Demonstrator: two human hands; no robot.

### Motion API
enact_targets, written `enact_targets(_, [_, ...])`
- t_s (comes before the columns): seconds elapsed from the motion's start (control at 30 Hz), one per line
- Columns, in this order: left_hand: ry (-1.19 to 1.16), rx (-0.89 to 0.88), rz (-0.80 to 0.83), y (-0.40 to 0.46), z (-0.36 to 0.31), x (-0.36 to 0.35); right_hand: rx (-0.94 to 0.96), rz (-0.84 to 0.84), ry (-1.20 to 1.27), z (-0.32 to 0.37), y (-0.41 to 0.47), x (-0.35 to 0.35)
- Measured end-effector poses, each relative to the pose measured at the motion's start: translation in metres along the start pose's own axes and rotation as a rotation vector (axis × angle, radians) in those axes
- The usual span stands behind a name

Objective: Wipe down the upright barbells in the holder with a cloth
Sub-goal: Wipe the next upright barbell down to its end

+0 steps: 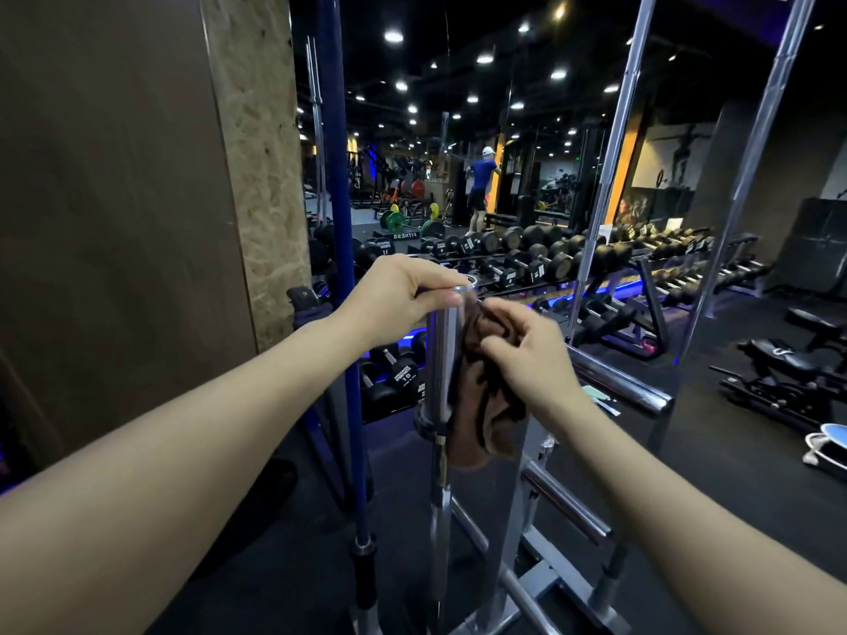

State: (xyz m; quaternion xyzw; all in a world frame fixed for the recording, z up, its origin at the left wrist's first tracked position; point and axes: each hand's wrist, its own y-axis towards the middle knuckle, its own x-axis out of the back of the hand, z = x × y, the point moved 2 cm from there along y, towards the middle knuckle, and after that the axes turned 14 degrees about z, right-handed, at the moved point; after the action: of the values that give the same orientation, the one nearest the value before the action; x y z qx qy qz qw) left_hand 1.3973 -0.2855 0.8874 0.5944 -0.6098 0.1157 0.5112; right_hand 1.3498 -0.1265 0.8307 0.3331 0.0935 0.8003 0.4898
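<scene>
My left hand (pixel 403 291) curls over the top rim of the chrome barbell (pixel 441 359), which stands upright in the holder (pixel 541 584). My right hand (pixel 527 355) pinches the brown cloth (pixel 486 405) against the sleeve's right side, just below the rim; the rest hangs loose. A blue bar (pixel 341 222) stands to the left.
</scene>
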Motion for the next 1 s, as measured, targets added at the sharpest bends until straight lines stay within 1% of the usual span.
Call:
enact_targets(0.07, [-0.019, -0.007, 0.003, 0.001, 0.003, 0.000, 0.019, -0.017, 0.030, 0.007, 0.008, -0.001])
enact_targets(0.17, [-0.029, -0.014, -0.001, 0.003, 0.007, 0.001, 0.016, 0.058, 0.079, 0.001, 0.010, -0.012])
enact_targets(0.23, [-0.026, -0.025, -0.002, 0.002, 0.009, 0.001, -0.039, 0.134, 0.074, -0.013, 0.007, -0.020])
enact_targets(0.37, [-0.016, -0.045, -0.031, 0.000, 0.009, -0.002, -0.173, 0.270, -0.017, -0.036, -0.003, -0.026])
enact_targets(0.47, [-0.002, -0.059, -0.078, -0.002, 0.008, -0.004, -0.207, 0.332, -0.121, -0.037, -0.011, -0.026])
enact_targets(0.63, [-0.013, -0.102, -0.110, -0.004, 0.005, -0.008, -0.246, 0.337, -0.287, -0.040, -0.026, -0.028])
enact_targets(0.8, [-0.014, -0.089, -0.112, -0.005, 0.003, -0.008, -0.248, 0.280, -0.414, -0.039, -0.042, -0.026])
enact_targets(0.9, [0.019, -0.065, -0.135, -0.004, 0.003, -0.010, -0.210, 0.264, -0.444, -0.037, -0.056, -0.025])
enact_targets(1.0, [0.016, -0.030, -0.142, -0.002, 0.003, -0.009, -0.131, 0.301, -0.490, -0.030, -0.063, -0.025])
